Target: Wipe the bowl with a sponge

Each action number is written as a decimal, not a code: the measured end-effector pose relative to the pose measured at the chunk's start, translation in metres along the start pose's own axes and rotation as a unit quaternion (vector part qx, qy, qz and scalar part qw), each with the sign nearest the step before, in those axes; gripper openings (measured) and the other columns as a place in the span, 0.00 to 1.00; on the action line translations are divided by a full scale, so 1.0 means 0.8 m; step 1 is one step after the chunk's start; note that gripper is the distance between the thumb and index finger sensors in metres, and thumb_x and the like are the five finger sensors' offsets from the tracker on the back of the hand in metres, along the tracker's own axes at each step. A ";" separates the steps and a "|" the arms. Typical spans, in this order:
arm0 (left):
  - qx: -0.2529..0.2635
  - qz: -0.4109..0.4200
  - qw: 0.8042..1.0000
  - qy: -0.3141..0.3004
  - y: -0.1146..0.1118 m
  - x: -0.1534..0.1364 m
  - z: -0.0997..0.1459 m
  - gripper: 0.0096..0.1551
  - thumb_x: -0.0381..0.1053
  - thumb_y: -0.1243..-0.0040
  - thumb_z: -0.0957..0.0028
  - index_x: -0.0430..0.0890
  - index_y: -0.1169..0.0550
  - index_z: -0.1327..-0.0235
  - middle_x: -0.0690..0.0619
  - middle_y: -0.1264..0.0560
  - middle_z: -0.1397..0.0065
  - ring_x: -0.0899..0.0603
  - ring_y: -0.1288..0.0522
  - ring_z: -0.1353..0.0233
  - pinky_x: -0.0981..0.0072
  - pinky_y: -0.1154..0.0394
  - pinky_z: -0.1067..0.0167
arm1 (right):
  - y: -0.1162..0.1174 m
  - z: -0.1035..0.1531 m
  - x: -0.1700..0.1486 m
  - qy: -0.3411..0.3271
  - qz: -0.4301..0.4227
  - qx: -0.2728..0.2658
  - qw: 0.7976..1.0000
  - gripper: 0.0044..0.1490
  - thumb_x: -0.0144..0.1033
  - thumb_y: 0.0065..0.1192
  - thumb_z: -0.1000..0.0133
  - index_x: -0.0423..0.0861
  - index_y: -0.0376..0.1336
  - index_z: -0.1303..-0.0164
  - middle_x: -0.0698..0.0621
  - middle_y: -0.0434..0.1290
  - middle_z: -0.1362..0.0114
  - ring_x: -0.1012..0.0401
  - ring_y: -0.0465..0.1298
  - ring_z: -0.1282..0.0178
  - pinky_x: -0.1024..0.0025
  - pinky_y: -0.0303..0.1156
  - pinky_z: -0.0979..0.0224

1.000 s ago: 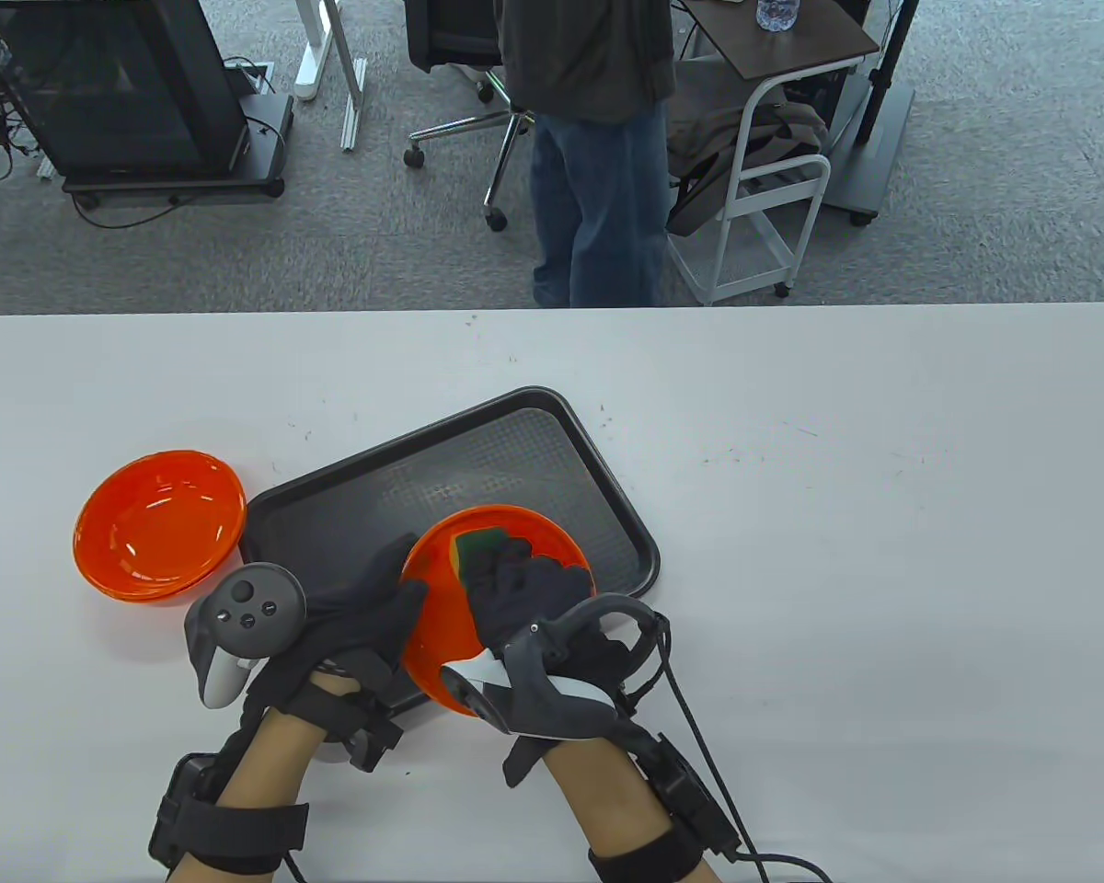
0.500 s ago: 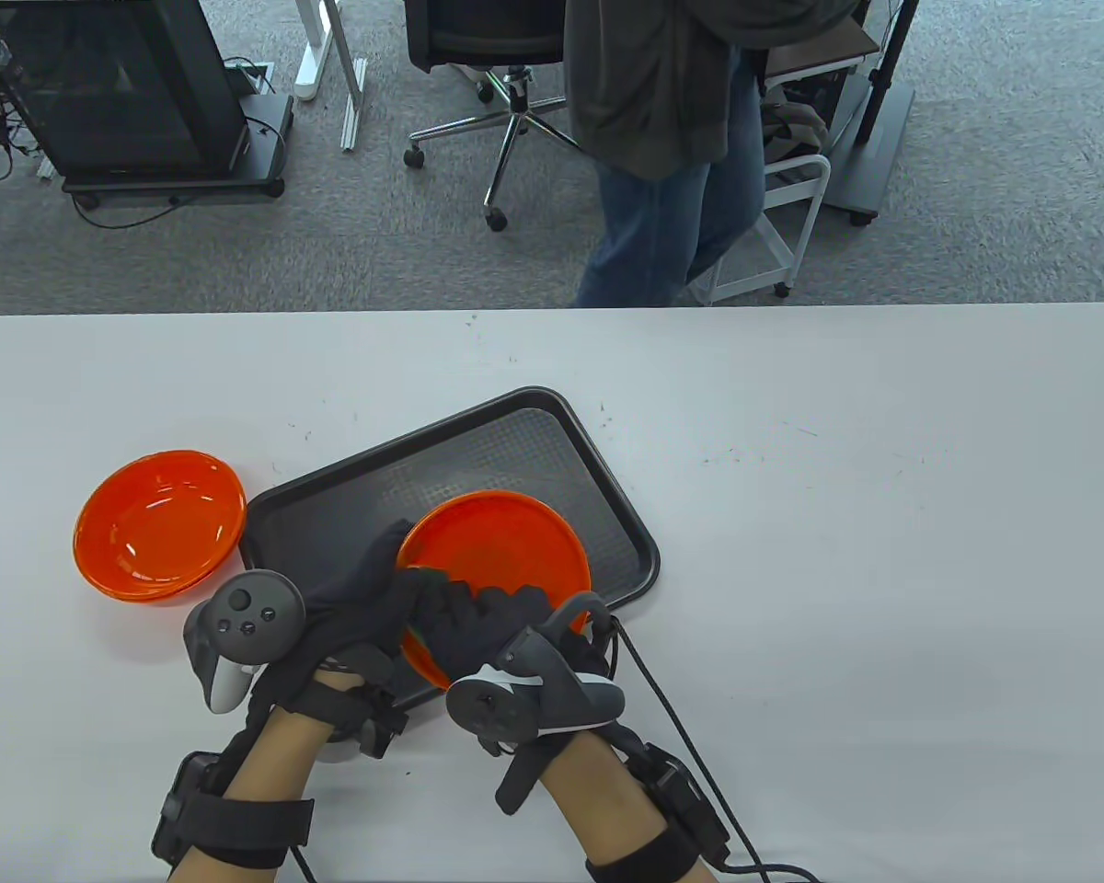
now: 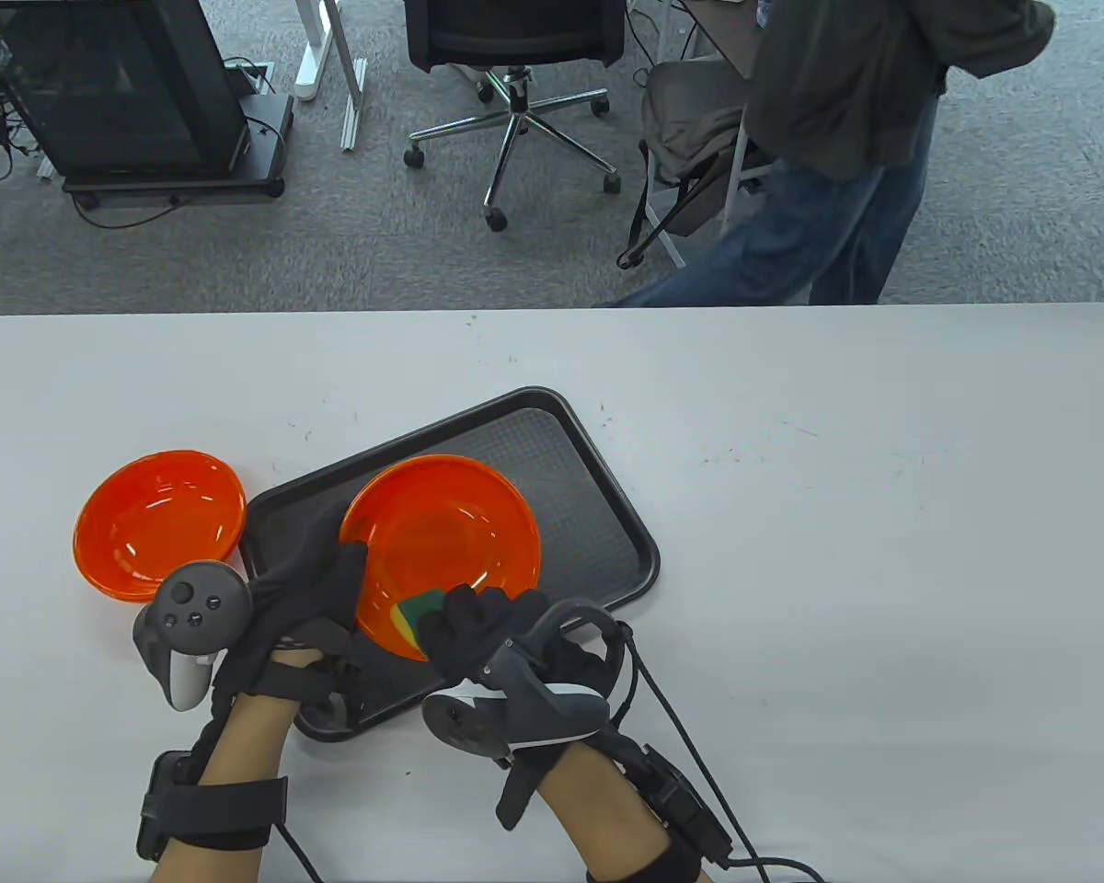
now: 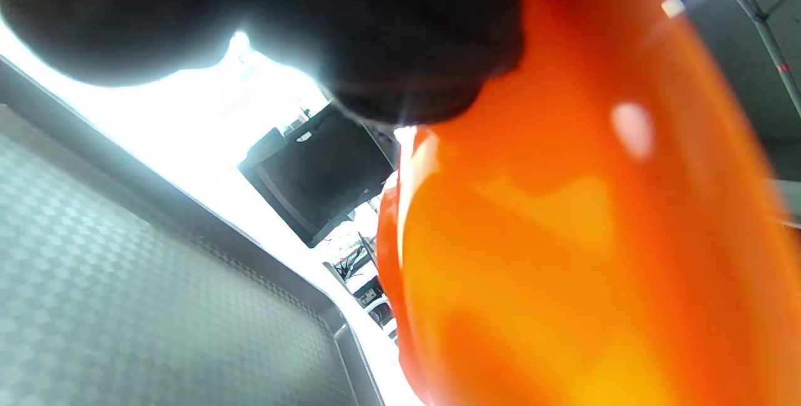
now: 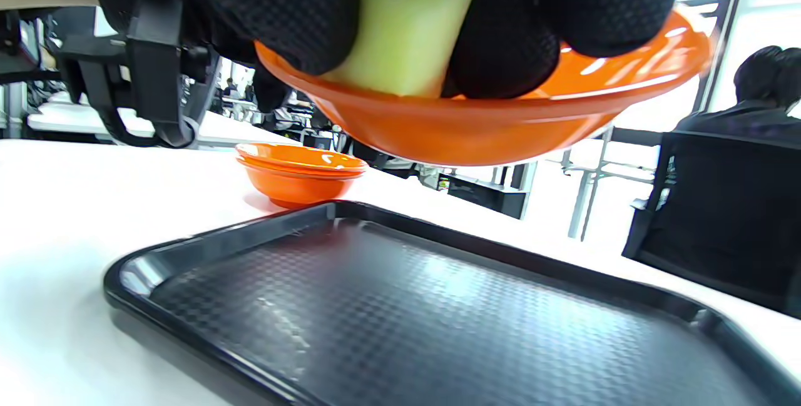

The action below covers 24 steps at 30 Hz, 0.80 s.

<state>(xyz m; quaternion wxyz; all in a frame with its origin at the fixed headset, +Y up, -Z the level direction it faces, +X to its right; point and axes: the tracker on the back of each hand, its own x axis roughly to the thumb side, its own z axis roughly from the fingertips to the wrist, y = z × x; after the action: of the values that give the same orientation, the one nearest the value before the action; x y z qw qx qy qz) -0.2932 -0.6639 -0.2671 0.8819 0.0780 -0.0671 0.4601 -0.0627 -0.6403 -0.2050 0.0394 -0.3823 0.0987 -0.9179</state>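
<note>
An orange bowl (image 3: 442,538) is held above the black tray (image 3: 580,478). My left hand (image 3: 308,589) grips its left rim; the bowl's underside fills the left wrist view (image 4: 563,237). My right hand (image 3: 478,625) holds a yellow-green sponge (image 3: 416,612) at the bowl's near rim. In the right wrist view my fingers (image 5: 500,37) pinch the sponge (image 5: 410,18) against the bowl's edge (image 5: 488,124), with the tray (image 5: 438,318) below.
A second orange bowl (image 3: 159,524) sits on the white table left of the tray, also in the right wrist view (image 5: 297,171). A person (image 3: 846,138) and an office chair (image 3: 515,55) are beyond the table's far edge.
The bowl has moved left and away with my left hand. The sponge has slid from the bowl's inside to its near rim. The person behind has walked to the right.
</note>
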 end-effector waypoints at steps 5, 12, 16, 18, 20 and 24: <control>0.006 0.042 0.999 0.022 0.007 -0.012 -0.002 0.31 0.57 0.42 0.43 0.44 0.27 0.30 0.46 0.17 0.65 0.53 0.17 0.79 0.62 0.16 0.75 | -0.008 0.007 -0.009 0.025 0.040 -0.028 0.998 0.29 0.38 0.64 0.42 0.48 0.60 0.31 0.38 0.70 0.25 0.44 0.72 0.35 0.46 0.69 0.41; 0.010 0.081 0.996 0.039 0.012 -0.022 -0.004 0.32 0.57 0.42 0.43 0.43 0.28 0.30 0.46 0.17 0.65 0.54 0.17 0.79 0.62 0.16 0.75 | -0.014 0.018 -0.030 0.064 0.060 -0.097 0.991 0.29 0.38 0.64 0.42 0.48 0.60 0.31 0.38 0.70 0.26 0.44 0.72 0.36 0.46 0.69 0.41; 0.009 0.102 0.994 0.048 0.014 -0.026 -0.004 0.32 0.57 0.42 0.42 0.43 0.28 0.30 0.46 0.17 0.65 0.54 0.17 0.79 0.62 0.16 0.75 | -0.016 0.025 -0.039 0.079 0.069 -0.136 0.985 0.29 0.38 0.64 0.42 0.48 0.60 0.31 0.39 0.71 0.27 0.45 0.73 0.37 0.46 0.70 0.42; 0.008 0.111 0.992 0.052 0.014 -0.028 -0.004 0.32 0.57 0.42 0.42 0.43 0.28 0.30 0.46 0.17 0.65 0.54 0.17 0.79 0.62 0.16 0.75 | -0.018 0.029 -0.044 0.090 0.071 -0.157 0.981 0.29 0.39 0.64 0.42 0.47 0.60 0.31 0.39 0.72 0.27 0.45 0.74 0.38 0.47 0.71 0.43; 0.007 0.123 0.991 0.056 0.015 -0.030 -0.004 0.32 0.57 0.42 0.42 0.43 0.28 0.29 0.46 0.17 0.65 0.54 0.17 0.79 0.62 0.16 0.75 | -0.020 0.033 -0.049 0.100 0.067 -0.176 0.977 0.29 0.39 0.64 0.42 0.47 0.59 0.31 0.39 0.73 0.28 0.46 0.75 0.39 0.47 0.71 0.43; 0.004 0.143 0.988 0.067 0.016 -0.035 -0.004 0.32 0.57 0.43 0.42 0.42 0.28 0.29 0.46 0.17 0.65 0.54 0.17 0.78 0.62 0.16 0.74 | -0.021 0.041 -0.063 0.127 0.038 -0.205 0.970 0.30 0.39 0.64 0.42 0.46 0.59 0.31 0.39 0.73 0.29 0.46 0.76 0.41 0.48 0.72 0.44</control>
<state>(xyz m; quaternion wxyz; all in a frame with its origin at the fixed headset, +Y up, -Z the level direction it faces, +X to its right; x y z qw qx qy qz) -0.3196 -0.6786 -0.2748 0.8095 0.0401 -0.0167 0.5855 -0.0036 -0.6214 -0.2135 -0.0176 -0.2582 0.3031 -0.9171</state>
